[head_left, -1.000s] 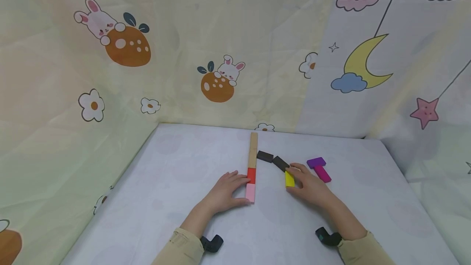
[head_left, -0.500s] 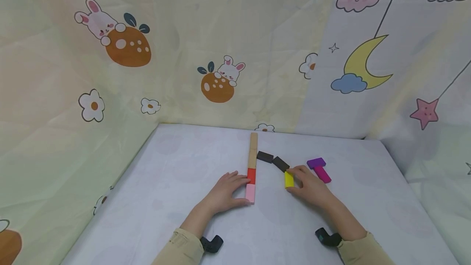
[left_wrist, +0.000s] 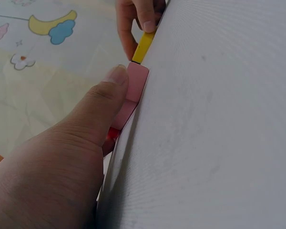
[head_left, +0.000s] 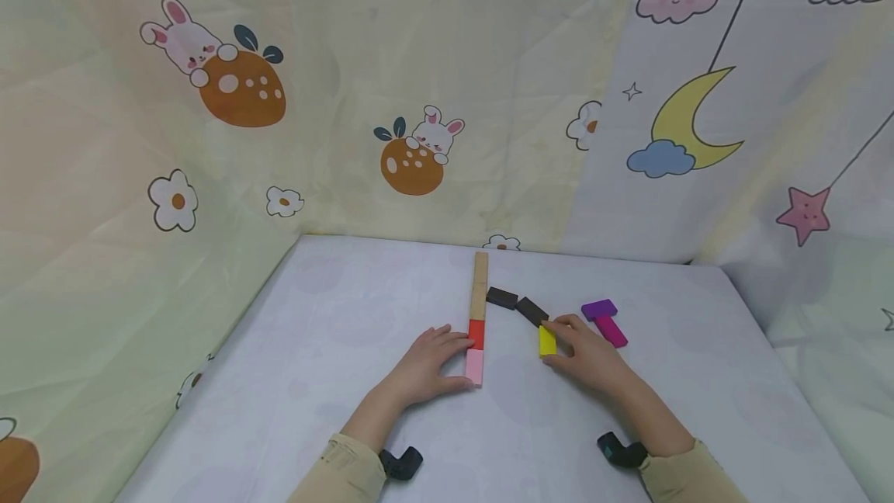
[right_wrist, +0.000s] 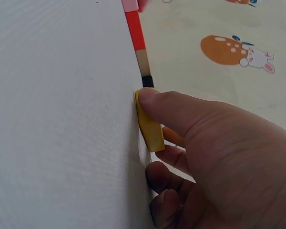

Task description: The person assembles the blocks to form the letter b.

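A straight column of blocks lies in the middle of the white table: wooden-coloured ones [head_left: 479, 286] at the far end, then a red block [head_left: 476, 332], then a pink block [head_left: 474, 367] nearest. My left hand [head_left: 427, 367] rests at its left side, fingertips touching the red block and thumb against the pink block's near end. Two black blocks [head_left: 502, 298] slant off to the right from the column. Below the second, my right hand [head_left: 587, 352] pinches a yellow block [right_wrist: 150, 124] between thumb and fingers, its far end close to that black block.
A purple block [head_left: 599, 308] and a magenta block [head_left: 611, 331] lie beyond my right hand, forming a tilted T. Patterned cloth [head_left: 335, 84] hangs behind the white table [head_left: 335, 293]. Black wrist cameras [head_left: 401, 464] sit by both sleeves.
The yellow block, pinched in my right hand, has shifted very slightly toward me and to the left. The left hand and the other blocks have stayed in place.
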{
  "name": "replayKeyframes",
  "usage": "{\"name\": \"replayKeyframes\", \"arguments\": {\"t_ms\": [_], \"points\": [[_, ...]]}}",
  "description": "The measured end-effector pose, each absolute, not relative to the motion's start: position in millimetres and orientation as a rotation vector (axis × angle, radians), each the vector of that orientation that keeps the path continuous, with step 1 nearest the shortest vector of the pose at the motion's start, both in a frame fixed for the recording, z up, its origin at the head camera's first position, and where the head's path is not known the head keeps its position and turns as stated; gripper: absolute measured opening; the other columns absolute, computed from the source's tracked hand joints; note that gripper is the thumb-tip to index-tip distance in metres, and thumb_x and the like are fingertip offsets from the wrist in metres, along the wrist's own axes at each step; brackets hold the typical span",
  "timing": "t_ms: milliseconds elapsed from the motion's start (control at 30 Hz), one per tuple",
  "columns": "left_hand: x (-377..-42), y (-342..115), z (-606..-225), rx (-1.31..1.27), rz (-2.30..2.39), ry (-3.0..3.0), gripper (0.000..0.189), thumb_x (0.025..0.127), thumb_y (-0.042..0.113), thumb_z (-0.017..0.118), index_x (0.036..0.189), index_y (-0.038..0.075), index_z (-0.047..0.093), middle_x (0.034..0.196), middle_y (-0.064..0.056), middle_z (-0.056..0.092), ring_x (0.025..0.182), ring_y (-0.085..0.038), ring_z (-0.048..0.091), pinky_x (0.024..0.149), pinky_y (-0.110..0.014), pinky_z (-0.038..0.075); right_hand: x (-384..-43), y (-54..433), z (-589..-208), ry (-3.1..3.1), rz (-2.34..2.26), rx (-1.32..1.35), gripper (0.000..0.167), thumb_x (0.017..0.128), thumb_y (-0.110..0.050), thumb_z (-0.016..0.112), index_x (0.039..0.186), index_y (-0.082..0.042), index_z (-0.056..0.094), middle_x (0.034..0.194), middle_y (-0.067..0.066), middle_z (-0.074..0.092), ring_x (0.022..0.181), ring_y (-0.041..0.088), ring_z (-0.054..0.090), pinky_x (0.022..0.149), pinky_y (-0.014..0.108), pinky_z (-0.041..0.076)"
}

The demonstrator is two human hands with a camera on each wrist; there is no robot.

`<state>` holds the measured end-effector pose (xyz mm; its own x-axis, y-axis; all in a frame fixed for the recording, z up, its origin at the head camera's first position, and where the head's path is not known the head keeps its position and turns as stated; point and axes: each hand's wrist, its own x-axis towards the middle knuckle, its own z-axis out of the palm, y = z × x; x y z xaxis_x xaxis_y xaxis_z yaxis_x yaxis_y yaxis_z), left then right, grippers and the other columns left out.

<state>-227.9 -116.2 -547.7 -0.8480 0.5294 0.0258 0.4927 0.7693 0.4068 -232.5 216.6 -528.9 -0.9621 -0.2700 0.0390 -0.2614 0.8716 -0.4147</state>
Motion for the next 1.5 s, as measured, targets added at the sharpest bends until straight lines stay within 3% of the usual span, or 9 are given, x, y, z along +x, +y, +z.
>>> {"name": "replayKeyframes", "arguments": {"t_ms": [200,333,567,833,1033,1167,1400,1500], "points": [[-227.6,-116.6,-546.8,0.825,0.64,2.861,0.071,0.083,0.065,0.065,0.146,0.038,0.045,0.152,0.01,0.045,0.15,-0.02,0.028,0.126,-0.047,0.018,-232.5,217.2,-529.8,3.03,-0.692,-0.45,0.067,0.082,-0.046,0.077,0.141,-0.021,0.055,0.133,0.006,0.055,0.109,0.022,0.06,0.09,0.042,0.058],[-228.0,-116.6,-547.6,0.825,0.645,2.86,0.071,0.083,0.065,0.066,0.146,0.039,0.045,0.152,0.01,0.045,0.15,-0.02,0.028,0.126,-0.047,0.018,-232.0,218.7,-527.3,2.984,-0.749,-0.403,0.067,0.083,-0.046,0.077,0.142,-0.023,0.054,0.137,0.006,0.053,0.117,0.025,0.058,0.095,0.047,0.056],[-228.5,-116.5,-549.8,0.833,0.644,2.868,0.071,0.083,0.066,0.065,0.146,0.04,0.045,0.152,0.01,0.045,0.15,-0.02,0.028,0.126,-0.047,0.019,-228.4,223.0,-520.4,2.9,-0.873,-0.266,0.062,0.086,-0.042,0.075,0.142,-0.027,0.052,0.14,0.004,0.051,0.099,0.021,0.058,0.083,0.037,0.059],[-228.4,-116.6,-549.4,0.839,0.636,2.873,0.072,0.083,0.067,0.065,0.146,0.04,0.044,0.152,0.01,0.045,0.15,-0.02,0.029,0.125,-0.048,0.02,-215.5,239.4,-519.3,3.09,-0.8,-0.183,0.045,0.095,-0.029,0.064,0.137,-0.016,0.058,0.138,0.013,0.052,0.087,0.019,0.058,0.075,0.036,0.057],[-228.0,-117.1,-549.1,0.829,0.64,2.865,0.072,0.083,0.067,0.064,0.146,0.04,0.044,0.153,0.011,0.045,0.15,-0.02,0.028,0.126,-0.048,0.018,-206.8,264.4,-521.3,3.234,-0.819,0.005,0.039,0.099,-0.022,0.052,0.136,-0.011,0.059,0.14,0.018,0.05,0.116,0.04,0.057,0.094,0.061,0.05],[-228.7,-117.2,-550.8,0.828,0.642,2.865,0.072,0.083,0.067,0.064,0.146,0.04,0.044,0.152,0.01,0.045,0.15,-0.02,0.028,0.125,-0.048,0.019,-203.9,274.6,-521.4,3.233,-0.864,0.035,0.039,0.098,-0.016,0.051,0.135,-0.007,0.06,0.139,0.023,0.051,0.124,0.048,0.052,0.096,0.066,0.045],[-228.2,-116.6,-549.7,0.839,0.627,2.865,0.071,0.084,0.064,0.066,0.146,0.04,0.044,0.153,0.01,0.045,0.15,-0.02,0.028,0.125,-0.048,0.02,-204.6,278.7,-526.7,3.194,-0.841,0.06,0.037,0.098,-0.017,0.052,0.131,-0.007,0.063,0.131,0.026,0.055,0.113,0.046,0.058,0.092,0.064,0.049],[-227.8,-117.0,-549.0,0.839,0.627,2.867,0.071,0.083,0.064,0.066,0.146,0.04,0.044,0.153,0.01,0.045,0.15,-0.02,0.028,0.125,-0.048,0.02,-205.2,278.2,-527.3,3.185,-0.845,0.032,0.035,0.097,-0.017,0.053,0.129,-0.008,0.065,0.125,0.023,0.059,0.1,0.039,0.061,0.086,0.057,0.053]]}}
